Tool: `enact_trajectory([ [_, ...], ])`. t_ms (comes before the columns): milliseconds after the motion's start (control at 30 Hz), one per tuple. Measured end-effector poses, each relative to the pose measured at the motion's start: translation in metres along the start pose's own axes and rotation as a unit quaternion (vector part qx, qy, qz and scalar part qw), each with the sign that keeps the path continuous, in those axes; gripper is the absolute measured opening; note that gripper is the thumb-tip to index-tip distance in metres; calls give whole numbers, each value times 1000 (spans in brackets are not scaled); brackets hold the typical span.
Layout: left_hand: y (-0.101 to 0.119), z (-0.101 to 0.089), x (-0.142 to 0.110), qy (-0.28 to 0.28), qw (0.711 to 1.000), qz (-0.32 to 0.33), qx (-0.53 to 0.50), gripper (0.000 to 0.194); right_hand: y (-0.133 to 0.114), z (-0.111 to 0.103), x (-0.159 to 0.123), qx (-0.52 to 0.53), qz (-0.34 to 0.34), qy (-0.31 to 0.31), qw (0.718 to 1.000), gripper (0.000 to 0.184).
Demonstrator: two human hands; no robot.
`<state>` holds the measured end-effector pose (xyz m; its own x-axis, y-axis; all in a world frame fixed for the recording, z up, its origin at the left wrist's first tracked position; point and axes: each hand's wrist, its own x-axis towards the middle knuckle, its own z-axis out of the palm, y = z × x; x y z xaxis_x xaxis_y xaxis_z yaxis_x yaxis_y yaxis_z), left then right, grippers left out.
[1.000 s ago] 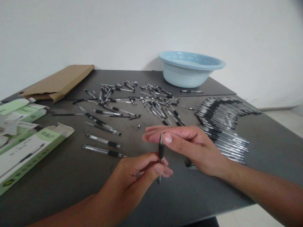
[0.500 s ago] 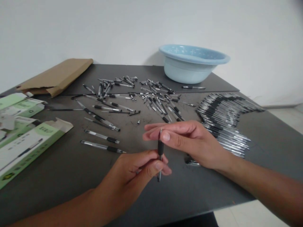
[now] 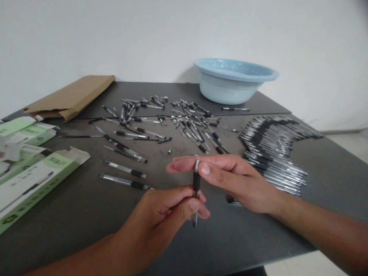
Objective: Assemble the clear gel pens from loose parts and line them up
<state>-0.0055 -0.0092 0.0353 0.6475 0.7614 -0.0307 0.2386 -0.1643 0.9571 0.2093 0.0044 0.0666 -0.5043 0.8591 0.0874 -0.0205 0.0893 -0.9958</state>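
One dark bench (image 3: 324,188) spans below. Above it, the left hand (image 3: 169,214) pinches a gel pen (image 3: 196,182) upright between thumb and fingers; the right hand (image 3: 244,182) flanks its silvery tip (image 3: 197,164), whether gripping, I cannot tell. A loose pinch or sideways push could tilt the pen off line.

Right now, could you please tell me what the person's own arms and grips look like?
The left grip and right grip are bare hands without gloves, with short-looking thumbnails. Both forearms are sleeveless as far as they show. No watch, bracelet or ring is visible, though parts are hidden.
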Motion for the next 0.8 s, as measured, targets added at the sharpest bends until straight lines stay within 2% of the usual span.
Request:
enact_trajectory([
  [233, -2, -1, -1, 5, 1000, 10, 6, 27, 1, 1, 1, 25, -6, 63, 998, 21],
  [433, -2, 0, 1, 4, 1000, 7, 6, 28, 0, 2, 2, 39, -6, 70, 997, 11],
  [533, 0, -1, 0, -8, 1000, 4, 10, 27, 1, 0, 1, 51, 2, 49, 998, 15],
  [667, 2, -1, -3, -10, 1000, 12, 6, 28, 3, -3, 0, 69, 8, -27, 997, 31],
  [733, 1, 0, -2, -10, 1000, 16, -4, 28, 3, -6, 1, 45, -10, -38, 998, 28],
  [800, -1, 0, -2, -10, 1000, 14, -15, 28, 2, -8, 2, 8, -29, -18, 999, 22],
])
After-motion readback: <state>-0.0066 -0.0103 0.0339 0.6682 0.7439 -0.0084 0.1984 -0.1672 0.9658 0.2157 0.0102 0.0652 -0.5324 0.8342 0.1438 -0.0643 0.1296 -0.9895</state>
